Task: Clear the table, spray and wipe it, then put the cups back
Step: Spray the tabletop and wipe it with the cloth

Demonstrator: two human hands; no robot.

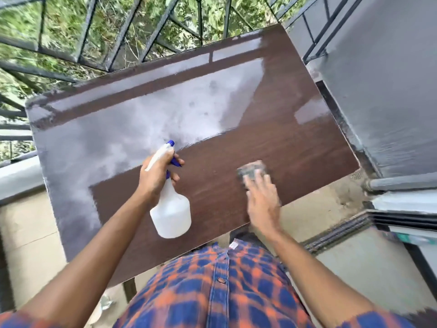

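A glossy dark brown table point(272, 143) fills the middle of the view, with bright sky reflections on its left and far parts. My left hand point(157, 177) grips the neck of a white spray bottle point(171, 209) with a blue nozzle, held above the table's near middle, nozzle aimed away from me. My right hand point(262, 202) lies flat near the table's front right edge, fingers pressing a grey cloth point(253, 170) against the surface. The hand and cloth are motion-blurred. No cups are in view.
A black metal railing point(113, 43) with greenery behind runs along the table's far side. A grey wall point(383, 86) stands close on the right, with a pipe point(402, 183) low down. Concrete floor point(331, 209) lies below the front edge.
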